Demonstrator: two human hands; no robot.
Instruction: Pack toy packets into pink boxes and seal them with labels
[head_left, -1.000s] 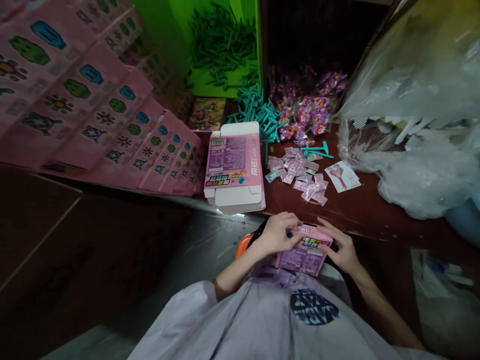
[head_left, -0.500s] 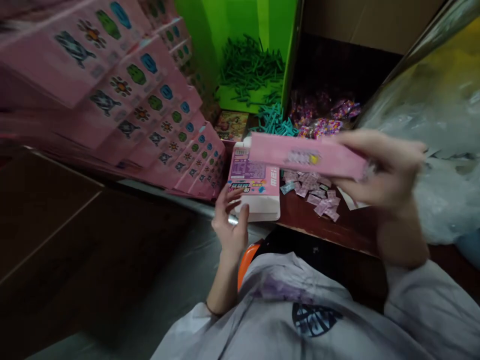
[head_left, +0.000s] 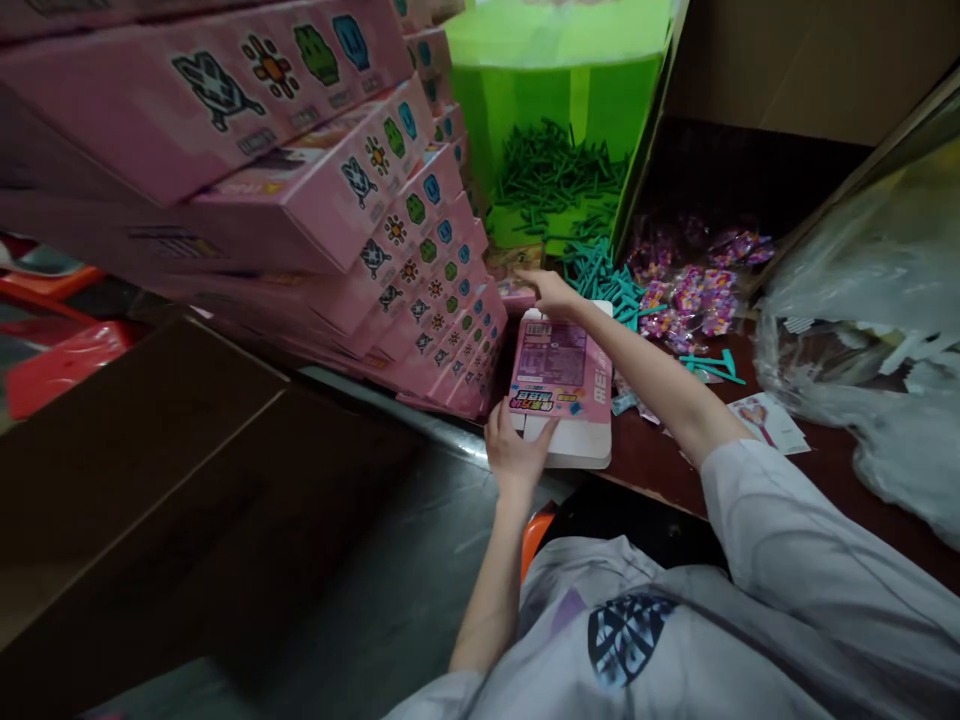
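My left hand [head_left: 517,450] rests at the near left corner of a flat pink carton [head_left: 555,375] with white flaps. Its fingers are spread along the carton's edge, with the thumb over the near white flap. Beyond the carton's far edge, my right hand [head_left: 553,295] is closed at the right end of a narrow pink box [head_left: 516,297], its index finger stretched out to the left. Most of that box is hidden behind the hand and the carton. To the left rises a tall stack of pink printed boxes [head_left: 300,130].
A green bin [head_left: 555,90] holds dark green sticks, with teal plastic pieces [head_left: 600,280] spilling before it. Colourful small packets [head_left: 697,295] lie to their right. Printed cards [head_left: 769,420] and a clear plastic bag [head_left: 862,340] are on the right. A brown cardboard box [head_left: 150,480] stands lower left.
My right hand has carried the narrow pink box left, to behind the carton. My left hand now touches the carton's corner. The view has shifted left.
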